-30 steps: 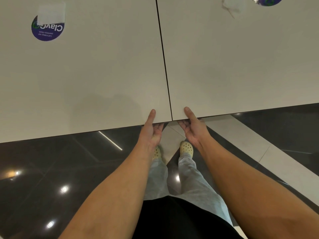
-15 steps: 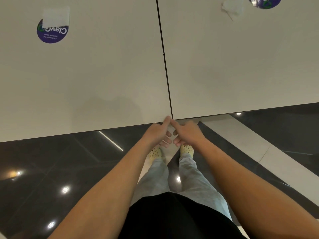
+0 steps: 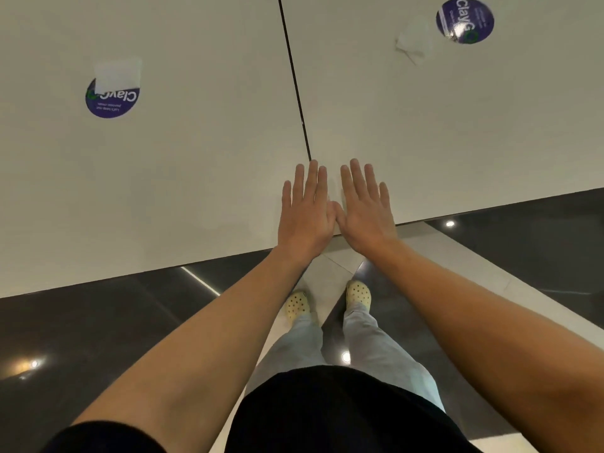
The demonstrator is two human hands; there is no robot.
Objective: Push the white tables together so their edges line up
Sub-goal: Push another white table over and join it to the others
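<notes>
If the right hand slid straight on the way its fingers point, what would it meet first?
Probably nothing: the right hand lies flat on the right table, and ahead is bare top to the frame's edge. The seam runs left of its line, the paper scrap right.

**Soft overhead light, glare on the glossy floor**

Even, warm-white light covers the white tables (image 3: 196, 191), and shadows beside the left hand (image 3: 305, 212) and right hand (image 3: 366, 212) are faint and soft. Below the hands, the dark polished floor (image 3: 98, 322) mirrors ceiling lamps as small bright spots. Glare streaks the round sticker (image 3: 465, 21) far above the right hand. Table edges bow from wide-angle distortion, and fine detail is slightly soft.
</notes>
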